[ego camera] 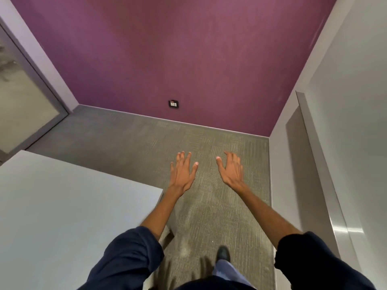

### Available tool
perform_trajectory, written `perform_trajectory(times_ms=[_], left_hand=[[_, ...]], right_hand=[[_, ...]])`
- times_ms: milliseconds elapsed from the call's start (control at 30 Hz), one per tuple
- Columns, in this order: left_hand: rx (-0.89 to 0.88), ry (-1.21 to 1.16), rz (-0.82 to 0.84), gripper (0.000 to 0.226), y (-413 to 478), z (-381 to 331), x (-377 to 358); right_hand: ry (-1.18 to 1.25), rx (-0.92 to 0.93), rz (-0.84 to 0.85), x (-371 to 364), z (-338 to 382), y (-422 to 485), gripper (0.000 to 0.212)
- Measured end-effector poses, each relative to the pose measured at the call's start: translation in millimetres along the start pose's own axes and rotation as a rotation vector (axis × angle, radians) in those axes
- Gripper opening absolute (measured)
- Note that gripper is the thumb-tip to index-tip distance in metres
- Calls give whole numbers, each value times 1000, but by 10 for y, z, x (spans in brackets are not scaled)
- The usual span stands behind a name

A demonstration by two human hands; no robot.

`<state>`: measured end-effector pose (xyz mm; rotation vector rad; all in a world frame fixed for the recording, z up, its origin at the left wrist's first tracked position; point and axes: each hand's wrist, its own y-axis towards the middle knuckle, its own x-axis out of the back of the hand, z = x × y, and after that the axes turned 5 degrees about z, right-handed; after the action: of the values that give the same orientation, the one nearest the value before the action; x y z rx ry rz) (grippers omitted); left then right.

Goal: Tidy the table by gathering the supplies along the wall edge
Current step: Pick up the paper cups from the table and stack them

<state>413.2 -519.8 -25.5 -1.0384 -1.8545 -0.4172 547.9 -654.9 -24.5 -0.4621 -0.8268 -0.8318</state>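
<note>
Seemingly I had not yet begun gathering: no supplies showed on the white table (pixel 62 206) corner at near left. My left hand (pixel 182 172) and right hand (pixel 231 171) hovered over the carpet (pixel 219 206), fingers spread, holding nothing. Next, I judged, I needed to face the table.
</note>
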Motion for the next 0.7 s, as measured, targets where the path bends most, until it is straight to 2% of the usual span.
perform_trajectory(times_ms=[300,400,567,700], left_hand=[[93,18,0,63,1650,-91,83],[123,-37,-49,64,2197,-230,192],[127,-70,-122,63,2946,-348,419],[196,-66,-148,64,3381,-202,619]], right_hand=[[0,47,63,18,-104,1777,58],[-21,88,72,174,-101,2438,58],[-11,139,61,340,113,3393,56],[-16,201,125,212,389,3955,53]])
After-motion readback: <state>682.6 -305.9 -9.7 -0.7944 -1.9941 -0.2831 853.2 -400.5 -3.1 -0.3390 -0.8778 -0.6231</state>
